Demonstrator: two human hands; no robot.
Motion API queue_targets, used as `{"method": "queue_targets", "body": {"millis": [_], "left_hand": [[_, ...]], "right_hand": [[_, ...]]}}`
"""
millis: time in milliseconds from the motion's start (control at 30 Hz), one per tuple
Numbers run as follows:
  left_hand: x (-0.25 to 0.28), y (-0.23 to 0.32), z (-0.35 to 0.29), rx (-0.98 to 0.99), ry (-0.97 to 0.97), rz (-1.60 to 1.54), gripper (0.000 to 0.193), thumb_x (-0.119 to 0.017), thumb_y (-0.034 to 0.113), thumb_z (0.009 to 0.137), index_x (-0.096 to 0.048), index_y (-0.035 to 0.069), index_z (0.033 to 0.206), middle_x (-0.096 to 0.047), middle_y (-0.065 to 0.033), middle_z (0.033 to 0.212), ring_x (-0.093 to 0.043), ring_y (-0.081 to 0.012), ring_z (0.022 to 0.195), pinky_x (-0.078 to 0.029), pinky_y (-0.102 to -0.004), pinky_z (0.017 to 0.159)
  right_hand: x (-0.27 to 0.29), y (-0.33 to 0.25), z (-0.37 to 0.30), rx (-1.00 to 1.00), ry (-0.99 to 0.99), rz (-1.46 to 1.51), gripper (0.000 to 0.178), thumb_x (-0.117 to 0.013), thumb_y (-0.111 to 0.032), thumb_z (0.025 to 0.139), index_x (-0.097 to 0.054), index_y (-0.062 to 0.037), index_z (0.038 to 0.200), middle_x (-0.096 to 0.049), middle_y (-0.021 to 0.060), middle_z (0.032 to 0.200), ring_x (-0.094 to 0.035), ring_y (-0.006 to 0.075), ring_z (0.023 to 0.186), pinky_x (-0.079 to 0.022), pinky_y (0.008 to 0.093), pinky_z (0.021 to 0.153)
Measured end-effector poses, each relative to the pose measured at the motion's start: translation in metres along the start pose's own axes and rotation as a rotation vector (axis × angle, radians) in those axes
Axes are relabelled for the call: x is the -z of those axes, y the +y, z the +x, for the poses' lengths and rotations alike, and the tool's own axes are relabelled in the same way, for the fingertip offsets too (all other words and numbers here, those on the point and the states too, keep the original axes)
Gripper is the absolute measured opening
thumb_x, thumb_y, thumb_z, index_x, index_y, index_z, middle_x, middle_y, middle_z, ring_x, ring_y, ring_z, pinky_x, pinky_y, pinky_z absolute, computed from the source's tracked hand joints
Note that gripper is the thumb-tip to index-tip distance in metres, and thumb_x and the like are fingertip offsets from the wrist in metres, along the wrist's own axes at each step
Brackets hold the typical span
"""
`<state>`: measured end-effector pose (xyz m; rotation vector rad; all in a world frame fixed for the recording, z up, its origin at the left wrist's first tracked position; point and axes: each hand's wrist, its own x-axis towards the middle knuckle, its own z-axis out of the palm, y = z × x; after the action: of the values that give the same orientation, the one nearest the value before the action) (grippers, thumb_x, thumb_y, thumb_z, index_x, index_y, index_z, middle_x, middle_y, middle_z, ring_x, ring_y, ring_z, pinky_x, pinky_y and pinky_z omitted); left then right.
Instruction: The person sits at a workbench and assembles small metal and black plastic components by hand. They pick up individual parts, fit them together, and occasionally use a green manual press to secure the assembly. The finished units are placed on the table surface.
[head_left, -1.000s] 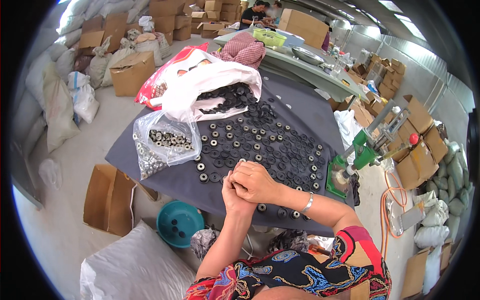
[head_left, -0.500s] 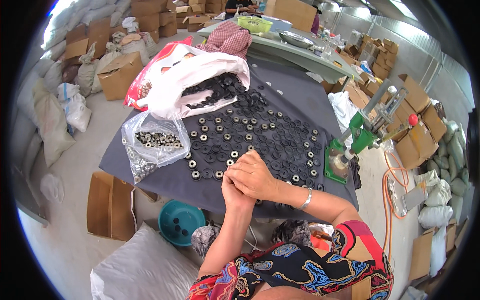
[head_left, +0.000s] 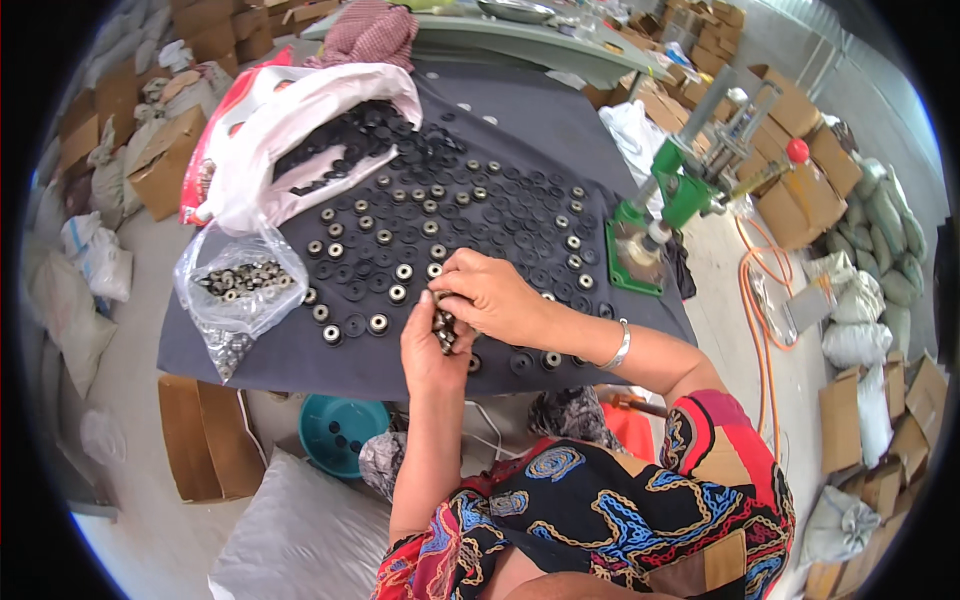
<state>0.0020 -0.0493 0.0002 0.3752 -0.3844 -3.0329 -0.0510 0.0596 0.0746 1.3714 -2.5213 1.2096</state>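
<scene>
Head view. My left hand (head_left: 428, 350) is cupped, palm up, holding a short stack of small dark round parts (head_left: 443, 328) with metal centres. My right hand (head_left: 490, 297) lies over it from the right, fingers pinched narrow on the top of that stack; whether they grip a separate piece I cannot tell. Both hands meet at the near edge of the tabletop (head_left: 250, 350), which is covered with a dark grey cloth. A silver bracelet (head_left: 620, 347) sits on my right wrist.

Beyond my hands, loose black rings (head_left: 470, 215) are spread across the cloth, several fitted with shiny metal centres. To the left of my left hand lies a clear plastic bag (head_left: 240, 285) of metal pieces. Farther off on the left, a white and red bag (head_left: 290, 130) spills more black rings. To the right of my right hand stands a green hand press (head_left: 680, 195) on a green base. Below the tabletop edge, left of my left forearm, a teal bowl (head_left: 345, 432) sits on the floor, beside cardboard boxes (head_left: 200, 435).
</scene>
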Motion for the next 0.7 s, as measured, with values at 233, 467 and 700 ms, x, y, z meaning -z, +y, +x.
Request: {"method": "queue_targets", "body": {"millis": [233, 467, 700], "left_hand": [[-0.011, -0.013, -0.002, -0.13, 0.106, 0.149, 0.016, -0.06, 0.018, 0.094, -0.058, 0.004, 0.088, -0.059, -0.0044, 0.07, -0.053, -0.0127, 0.053, -0.033, -0.022, 0.038], [-0.013, -0.013, -0.004, -0.109, 0.117, 0.162, 0.02, -0.059, 0.022, 0.094, -0.06, 0.002, 0.093, -0.06, -0.0076, 0.075, -0.052, -0.0144, 0.055, -0.034, -0.0235, 0.04], [-0.006, -0.013, 0.003, 0.0, 0.089, -0.067, 0.032, -0.046, 0.029, 0.1, -0.059, -0.001, 0.103, -0.06, -0.0123, 0.093, -0.056, -0.0205, 0.072, -0.037, -0.0255, 0.048]], "right_hand": [[0.003, 0.011, -0.012, 0.146, -0.014, -0.443, 0.026, -0.064, -0.008, 0.081, -0.063, 0.0008, 0.105, -0.056, 0.0123, 0.099, -0.064, 0.0273, 0.077, -0.055, 0.0347, 0.067], [0.023, 0.042, 0.001, 0.148, 0.056, -0.28, 0.023, -0.064, -0.009, 0.076, -0.065, -0.0029, 0.098, -0.059, 0.0105, 0.089, -0.062, 0.0279, 0.077, -0.052, 0.0371, 0.068], [0.121, 0.193, 0.046, -0.309, 0.332, -0.331, 0.021, -0.065, -0.009, 0.073, -0.067, 0.0015, 0.091, -0.069, 0.0154, 0.08, -0.067, 0.0249, 0.071, -0.052, 0.0327, 0.068]]}}
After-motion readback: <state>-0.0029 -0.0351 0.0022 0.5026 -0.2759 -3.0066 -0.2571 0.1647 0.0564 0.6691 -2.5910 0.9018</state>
